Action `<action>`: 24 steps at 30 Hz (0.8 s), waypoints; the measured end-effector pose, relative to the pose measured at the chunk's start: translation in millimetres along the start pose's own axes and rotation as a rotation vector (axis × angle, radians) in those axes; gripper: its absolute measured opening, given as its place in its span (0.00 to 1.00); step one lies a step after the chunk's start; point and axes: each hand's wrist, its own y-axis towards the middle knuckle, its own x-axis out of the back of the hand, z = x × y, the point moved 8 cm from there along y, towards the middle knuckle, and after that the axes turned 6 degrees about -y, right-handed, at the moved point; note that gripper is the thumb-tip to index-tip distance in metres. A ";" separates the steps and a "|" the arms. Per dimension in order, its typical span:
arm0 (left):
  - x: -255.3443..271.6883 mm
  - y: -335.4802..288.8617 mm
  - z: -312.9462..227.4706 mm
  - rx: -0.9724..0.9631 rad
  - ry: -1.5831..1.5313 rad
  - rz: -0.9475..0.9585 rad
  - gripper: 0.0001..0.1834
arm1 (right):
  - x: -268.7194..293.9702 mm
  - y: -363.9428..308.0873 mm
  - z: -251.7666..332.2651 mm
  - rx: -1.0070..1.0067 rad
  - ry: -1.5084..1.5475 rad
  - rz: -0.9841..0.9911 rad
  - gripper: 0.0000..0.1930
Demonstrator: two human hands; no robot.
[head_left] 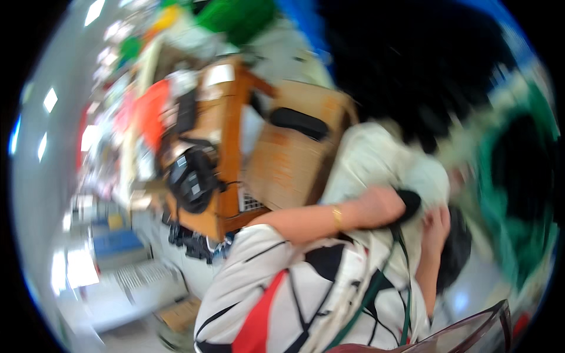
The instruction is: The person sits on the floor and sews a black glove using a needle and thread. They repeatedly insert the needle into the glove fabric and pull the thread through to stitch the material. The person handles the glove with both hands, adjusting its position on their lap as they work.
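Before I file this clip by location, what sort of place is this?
Probably a workshop, though blur leaves doubt: a cardboard box by a cluttered orange-brown table, and a green sack-like container.

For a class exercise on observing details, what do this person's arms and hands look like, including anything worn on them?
The left hand is ungloved, with a gold-coloured bracelet at the wrist. The left sleeve is white with black lines, ending near the elbow. The right hand is also ungloved, its visible forearm bare; blur hides finer details.
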 end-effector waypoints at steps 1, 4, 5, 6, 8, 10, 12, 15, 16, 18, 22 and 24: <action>-1.8 -2.7 1.4 -0.041 0.015 -0.049 0.06 | 5.0 1.5 -2.7 0.032 -0.019 0.028 0.05; -15.6 -13.0 11.8 -0.023 0.109 -0.031 0.06 | -7.2 -10.4 4.0 0.128 -0.070 0.159 0.05; -21.7 -16.2 14.0 0.028 0.126 0.005 0.06 | -16.4 -14.8 13.8 0.175 -0.115 0.189 0.05; -25.7 -18.1 19.0 0.077 0.140 0.048 0.06 | -26.2 -21.4 22.8 0.220 -0.153 0.215 0.05; -30.5 -17.0 20.5 0.093 0.132 0.035 0.06 | -37.5 -33.5 41.8 0.327 -0.231 0.267 0.04; -32.0 -13.5 21.5 0.111 0.122 0.048 0.06 | -50.1 -39.2 55.2 0.348 -0.271 0.268 0.04; -31.3 -8.5 21.8 0.133 0.109 0.079 0.05 | -51.5 -39.2 62.4 0.370 -0.307 0.261 0.04; -11.6 -0.2 8.8 -0.027 0.098 -0.057 0.05 | -41.1 -32.8 75.6 0.425 -0.311 0.220 0.03; -14.9 0.3 11.3 -0.021 0.099 -0.050 0.06 | -34.4 -32.0 85.9 0.447 -0.293 0.191 0.03; -23.3 -1.6 13.8 -0.004 0.106 -0.032 0.06 | -17.6 -31.8 110.2 0.483 -0.189 0.114 0.03; -25.0 -4.8 13.1 0.009 0.107 -0.044 0.05 | 19.4 -26.9 155.8 0.608 -0.226 0.053 0.05; -32.9 -8.0 18.3 0.033 0.093 -0.023 0.05 | 13.4 -25.1 153.4 0.541 -0.501 -0.085 0.07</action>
